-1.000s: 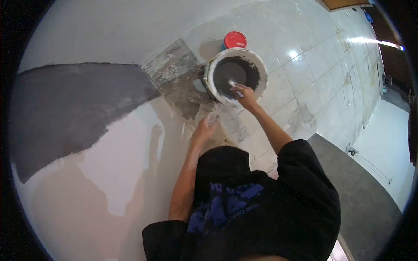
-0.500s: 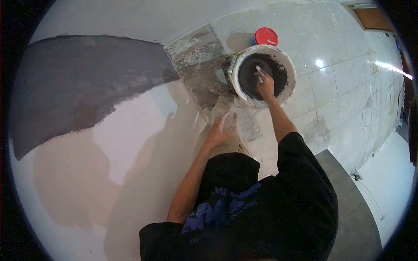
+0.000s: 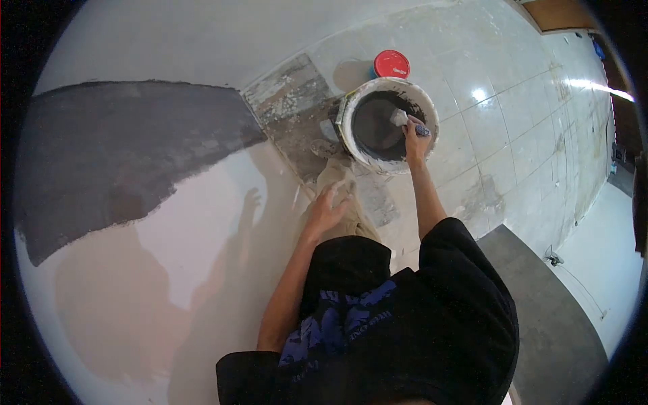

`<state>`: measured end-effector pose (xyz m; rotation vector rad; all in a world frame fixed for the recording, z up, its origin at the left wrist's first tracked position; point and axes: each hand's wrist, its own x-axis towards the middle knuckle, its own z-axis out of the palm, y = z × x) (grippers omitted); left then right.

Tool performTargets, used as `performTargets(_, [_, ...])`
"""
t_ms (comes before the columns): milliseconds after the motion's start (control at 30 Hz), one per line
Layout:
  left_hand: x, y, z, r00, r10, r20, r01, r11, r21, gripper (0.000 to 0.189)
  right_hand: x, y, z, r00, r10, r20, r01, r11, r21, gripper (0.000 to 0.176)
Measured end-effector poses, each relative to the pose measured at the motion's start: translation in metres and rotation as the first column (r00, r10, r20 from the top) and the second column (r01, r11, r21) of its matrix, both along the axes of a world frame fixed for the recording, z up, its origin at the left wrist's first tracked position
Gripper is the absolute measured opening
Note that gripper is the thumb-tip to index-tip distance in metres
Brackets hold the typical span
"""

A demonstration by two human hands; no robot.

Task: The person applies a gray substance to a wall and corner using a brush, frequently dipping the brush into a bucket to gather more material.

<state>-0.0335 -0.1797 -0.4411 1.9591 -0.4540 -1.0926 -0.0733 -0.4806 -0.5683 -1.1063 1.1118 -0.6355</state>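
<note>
A brush with a pale head [image 3: 399, 117] and a dark patterned handle is gripped in my right hand [image 3: 415, 138], over the right part of a white bucket [image 3: 429, 108]. Dark grey paint [image 3: 373, 125] lies inside the bucket. My left hand [image 3: 327, 212] has its fingers apart and holds nothing; it is beside the trousered leg [image 3: 337, 177], below and left of the bucket. At the left, a dark grey painted area [image 3: 128, 148] covers the upper part of the pale wall [image 3: 202, 196].
A red-lidded tub [image 3: 391, 64] stands just beyond the bucket. Stained boards [image 3: 290, 91] lie along the wall's foot on the tiled floor [image 3: 482, 128]. A grey surface [image 3: 540, 304] is at the lower right, near a small object with a cord [image 3: 553, 257].
The brush head has risen out of the paint and my right hand has shifted toward the bucket's right rim. My left hand has opened slightly away from the leg. The view has shifted a little.
</note>
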Motion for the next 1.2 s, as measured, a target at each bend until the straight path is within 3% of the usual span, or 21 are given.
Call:
performTargets(133, [0.006, 0.003, 0.006, 1.0, 0.005, 0.016, -0.005, 1.0, -0.011, 0.052, -0.012, -0.003, -0.024, 0.99, 0.077, -0.12, -0.097, 0.98, -0.171, 0.018])
performTargets(233, [0.008, 0.009, 0.01, 0.999, 0.045, 0.015, -0.045, 0.999, -0.002, 0.051, -0.02, -0.003, -0.012, 0.99, 0.092, -0.108, -0.097, 0.994, -0.043, 0.021])
performTargets(333, [0.009, 0.014, 0.018, 0.995, 0.099, -0.032, -0.1, 0.995, -0.032, 0.051, -0.023, 0.001, -0.006, 0.992, 0.078, -0.101, -0.083, 0.995, -0.05, 0.021])
performTargets(433, [0.01, 0.023, 0.018, 0.991, 0.131, -0.002, -0.131, 0.989, -0.068, 0.05, -0.019, 0.009, 0.005, 0.996, -0.083, 0.028, 0.08, 0.992, 0.096, 0.019])
performTargets(533, [0.006, 0.028, 0.017, 0.987, 0.158, 0.019, -0.155, 0.982, -0.11, 0.05, -0.02, 0.012, 0.002, 1.0, -0.018, 0.021, 0.017, 0.998, 0.056, 0.021])
performTargets(567, [0.006, 0.029, 0.019, 0.985, 0.169, 0.022, -0.165, 0.978, -0.126, 0.05, -0.023, 0.008, -0.005, 0.993, 0.088, -0.079, -0.094, 0.993, -0.075, 0.025])
performTargets(667, [0.008, 0.034, 0.039, 0.983, 0.169, 0.078, -0.16, 0.982, -0.102, 0.05, -0.028, 0.008, -0.002, 0.953, 0.215, -0.214, -0.243, 0.963, -0.116, 0.024])
performTargets(767, [0.008, 0.043, 0.035, 0.965, 0.168, 0.202, -0.146, 0.982, -0.123, 0.05, -0.029, 0.012, 0.003, 0.976, 0.194, -0.099, -0.202, 0.976, -0.081, 0.024])
performTargets(867, [0.015, 0.053, 0.041, 0.966, 0.217, 0.143, -0.199, 0.971, -0.131, 0.05, -0.027, 0.021, 0.015, 0.993, 0.106, 0.053, -0.105, 0.994, -0.016, 0.024])
performTargets(1000, [0.016, 0.07, 0.035, 0.942, 0.332, 0.043, -0.319, 0.929, -0.186, 0.051, -0.038, 0.021, -0.004, 0.994, 0.105, -0.002, -0.105, 0.987, -0.123, 0.024])
performTargets(1133, [0.024, 0.091, 0.045, 0.93, 0.362, 0.063, -0.343, 0.917, -0.205, 0.05, -0.047, 0.021, 0.002, 0.979, -0.071, 0.192, 0.04, 0.986, 0.163, 0.029])
performTargets(1200, [0.03, 0.099, 0.049, 0.929, 0.36, 0.084, -0.336, 0.917, -0.212, 0.048, -0.054, 0.013, 0.006, 0.958, 0.015, 0.286, -0.058, 0.988, 0.144, 0.034])
